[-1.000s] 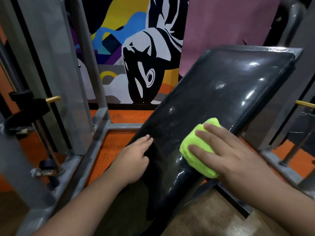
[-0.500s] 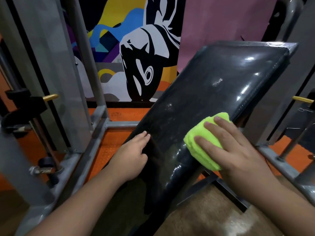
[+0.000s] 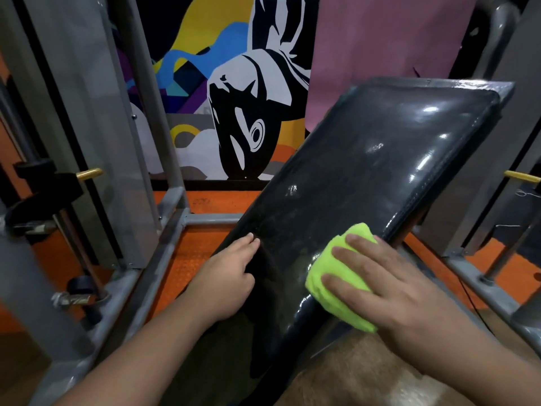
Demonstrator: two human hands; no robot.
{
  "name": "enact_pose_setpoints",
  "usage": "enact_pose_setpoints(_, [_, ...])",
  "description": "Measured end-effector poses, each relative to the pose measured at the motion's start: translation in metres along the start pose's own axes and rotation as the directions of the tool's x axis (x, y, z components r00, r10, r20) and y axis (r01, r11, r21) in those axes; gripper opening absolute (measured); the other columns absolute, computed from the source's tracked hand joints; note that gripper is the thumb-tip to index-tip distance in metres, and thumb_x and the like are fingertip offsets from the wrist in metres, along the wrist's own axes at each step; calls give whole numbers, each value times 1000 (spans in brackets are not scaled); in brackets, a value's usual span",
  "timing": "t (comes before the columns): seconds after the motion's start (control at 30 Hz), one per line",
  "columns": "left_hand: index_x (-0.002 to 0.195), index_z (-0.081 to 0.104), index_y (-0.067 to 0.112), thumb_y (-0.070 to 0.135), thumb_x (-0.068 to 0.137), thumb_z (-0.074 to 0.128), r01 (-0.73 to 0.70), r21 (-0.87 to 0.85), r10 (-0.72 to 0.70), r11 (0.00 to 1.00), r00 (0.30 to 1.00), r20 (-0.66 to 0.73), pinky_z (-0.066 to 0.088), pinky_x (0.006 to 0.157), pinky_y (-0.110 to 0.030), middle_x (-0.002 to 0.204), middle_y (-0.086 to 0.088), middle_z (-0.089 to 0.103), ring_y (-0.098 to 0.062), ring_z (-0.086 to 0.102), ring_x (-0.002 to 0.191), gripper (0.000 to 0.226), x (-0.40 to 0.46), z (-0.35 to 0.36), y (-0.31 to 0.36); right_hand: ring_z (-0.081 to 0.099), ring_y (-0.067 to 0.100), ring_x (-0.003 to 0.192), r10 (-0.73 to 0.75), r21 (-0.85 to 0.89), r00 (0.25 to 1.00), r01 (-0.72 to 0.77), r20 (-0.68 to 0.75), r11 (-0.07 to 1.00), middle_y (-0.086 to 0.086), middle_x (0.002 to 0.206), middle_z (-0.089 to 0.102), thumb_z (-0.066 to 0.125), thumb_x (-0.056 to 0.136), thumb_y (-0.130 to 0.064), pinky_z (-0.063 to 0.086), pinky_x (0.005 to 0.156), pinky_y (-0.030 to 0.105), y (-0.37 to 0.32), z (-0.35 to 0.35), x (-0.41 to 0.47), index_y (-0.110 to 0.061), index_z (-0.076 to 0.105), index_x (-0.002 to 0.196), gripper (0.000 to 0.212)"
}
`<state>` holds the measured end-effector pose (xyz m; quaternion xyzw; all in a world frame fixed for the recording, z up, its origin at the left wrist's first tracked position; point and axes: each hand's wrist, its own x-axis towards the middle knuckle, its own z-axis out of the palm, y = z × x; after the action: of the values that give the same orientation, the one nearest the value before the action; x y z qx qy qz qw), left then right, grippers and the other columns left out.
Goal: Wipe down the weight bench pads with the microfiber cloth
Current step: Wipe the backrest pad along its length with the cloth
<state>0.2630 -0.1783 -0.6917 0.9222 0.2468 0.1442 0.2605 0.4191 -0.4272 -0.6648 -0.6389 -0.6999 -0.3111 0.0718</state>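
Microfiber cloth (image 3: 341,276), bright green and bunched into a pad, sits under your right hand (image 3: 389,288), whose fingers lie straight and spread over it, pressing it flat against the lower right edge of the black backrest pad (image 3: 366,171). Your left hand (image 3: 225,285) rests on the pad's lower left edge with its fingers loosely extended, touching the vinyl and holding nothing; it looks to be steadying the pad. You are mid-wipe on the inclined backrest, working its lower end. Above your hands the vinyl shows a dull, speckled band toward the left and glossier patches toward the top right, so most of the surface probably needs a pass yet. Your next move calls for even palm pressure and a long sweep up the slope toward the top edge. Outward stand the grey steel frame (image 3: 164,259), the orange floor (image 3: 187,259) and a painted mural (image 3: 234,112).
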Motion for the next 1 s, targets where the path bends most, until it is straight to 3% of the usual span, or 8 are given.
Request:
enact_pose_setpoints(0.13, [154,25,32,7,87,48,14,35,-14,999,1000,-14,19,118,-24,161,20,13,-4,16,147,76,4,1,-3,35,44,140,86,-75,996,-84,16,994,19,141,51,65,81,-6,33,111,61,-5,4,33,-17,55,132,53])
enact_pose_setpoints(0.27, [154,28,31,7,84,48,-6,29,6,1000,1000,-14,17,119,-22,160,20,16,-4,17,148,77,3,2,-3,35,40,140,-9,-64,998,13,64,998,15,141,51,46,88,-13,32,114,56,-4,-2,21,-21,53,132,45])
enact_pose_setpoints(0.4, [155,25,32,7,86,49,7,23,-6,1000,1000,-30,18,120,-24,161,20,14,-4,16,147,77,4,3,-3,40,43,136,105,-114,991,-95,85,989,18,138,53,71,75,-11,38,108,59,3,-3,49,-19,58,128,55])
enact_pose_setpoints(0.57, [154,26,34,6,84,47,-7,19,8,1000,1000,-23,18,120,-24,160,22,14,-3,15,148,78,3,3,-7,40,41,137,-36,-66,989,45,145,997,15,139,53,70,73,-11,42,105,58,-1,0,43,-21,55,131,60])
enact_pose_setpoints(0.7, [155,23,33,8,87,49,-4,14,4,1000,999,-34,16,119,-25,161,20,12,-4,14,148,77,2,4,-6,43,45,134,123,-108,982,-107,145,988,19,136,54,52,71,-13,41,104,61,10,-4,70,-18,59,127,57])
enact_pose_setpoints(0.9, [155,23,33,8,87,49,-27,18,27,999,999,-32,16,120,-24,161,20,13,-4,14,148,76,2,5,-8,45,40,133,-16,-56,991,23,136,998,15,135,56,36,80,-18,43,105,56,8,0,58,-21,58,128,53])
enact_pose_setpoints(1.0, [155,22,33,8,88,50,-24,23,24,999,999,-34,16,120,-26,162,18,12,-6,14,148,77,2,6,-8,46,44,131,105,-122,982,-87,155,989,19,133,57,57,73,-13,43,105,57,18,1,82,-20,61,127,54])
